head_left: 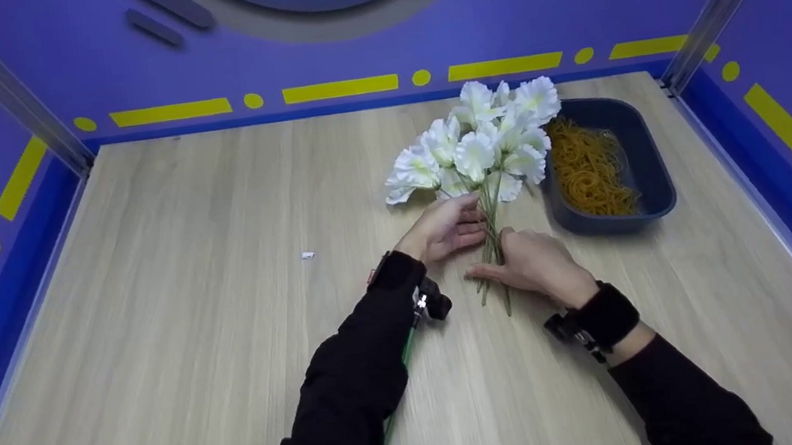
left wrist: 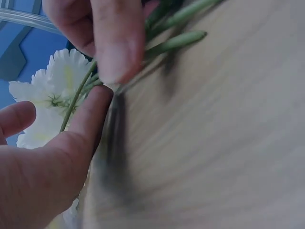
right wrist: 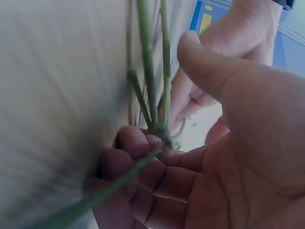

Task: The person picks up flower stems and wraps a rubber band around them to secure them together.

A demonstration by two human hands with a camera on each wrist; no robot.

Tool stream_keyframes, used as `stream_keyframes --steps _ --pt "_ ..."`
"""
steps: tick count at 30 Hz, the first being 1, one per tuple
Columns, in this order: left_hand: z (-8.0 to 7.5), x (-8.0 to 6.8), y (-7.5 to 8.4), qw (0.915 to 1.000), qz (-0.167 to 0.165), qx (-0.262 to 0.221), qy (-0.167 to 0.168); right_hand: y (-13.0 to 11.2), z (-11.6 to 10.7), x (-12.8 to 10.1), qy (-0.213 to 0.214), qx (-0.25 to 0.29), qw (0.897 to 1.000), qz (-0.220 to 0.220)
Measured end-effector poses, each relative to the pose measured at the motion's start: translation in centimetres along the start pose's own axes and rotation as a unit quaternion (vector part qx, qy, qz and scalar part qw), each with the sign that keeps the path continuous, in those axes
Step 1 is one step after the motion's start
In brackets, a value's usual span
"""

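Several thin green stems point(head_left: 493, 241) of the white flower bunch point(head_left: 480, 140) lie on the table point(head_left: 188, 316) beside the rubber-band tray point(head_left: 650, 168), my left hand point(head_left: 442, 230) and right hand point(head_left: 533, 262) curled round them; I judge them light, springy, best gripped mid-stem.

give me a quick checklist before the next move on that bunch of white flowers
1. Green stems gathered in one bunch: ok, they lie together on the light wooden table.
2. Left hand on the stems: ok, fingers rest at the stems just under the white artificial flower heads.
3. Right hand gripping the stems: ok, the right wrist view shows fingers curled round them.
4. Dark blue plastic tray of orange rubber bands close by: ok, right beside the flowers.
5. Rubber band already on the stems: cannot tell, the hands cover that part.
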State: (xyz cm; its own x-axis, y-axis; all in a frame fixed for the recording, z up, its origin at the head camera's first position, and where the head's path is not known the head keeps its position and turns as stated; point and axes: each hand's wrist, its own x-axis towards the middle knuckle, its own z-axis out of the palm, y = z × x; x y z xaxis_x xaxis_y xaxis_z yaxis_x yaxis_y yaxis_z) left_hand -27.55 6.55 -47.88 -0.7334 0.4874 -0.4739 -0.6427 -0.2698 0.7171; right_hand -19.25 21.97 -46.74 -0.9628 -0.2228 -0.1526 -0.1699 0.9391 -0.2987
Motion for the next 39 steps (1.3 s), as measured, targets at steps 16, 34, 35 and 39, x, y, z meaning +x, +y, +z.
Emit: stream_keyframes --steps 16,34,35,39 --pt "1.4 -0.1 -0.1 0.9992 0.024 0.014 0.027 -0.7 0.1 -0.7 0.003 -0.042 0.998 -0.041" --pt "-1.3 -0.9 1.1 0.9907 0.058 -0.087 0.087 -1.0 -0.3 -1.6 0.085 -0.024 0.968 -0.235" --pt "-1.6 -1.0 1.2 0.9895 0.061 -0.099 0.086 -1.0 -0.3 -1.5 0.079 -0.018 0.971 -0.225" --pt "-2.2 -1.3 1.6 0.9794 0.072 -0.166 0.090 -1.4 -0.3 -1.2 0.064 -0.007 0.975 -0.211"
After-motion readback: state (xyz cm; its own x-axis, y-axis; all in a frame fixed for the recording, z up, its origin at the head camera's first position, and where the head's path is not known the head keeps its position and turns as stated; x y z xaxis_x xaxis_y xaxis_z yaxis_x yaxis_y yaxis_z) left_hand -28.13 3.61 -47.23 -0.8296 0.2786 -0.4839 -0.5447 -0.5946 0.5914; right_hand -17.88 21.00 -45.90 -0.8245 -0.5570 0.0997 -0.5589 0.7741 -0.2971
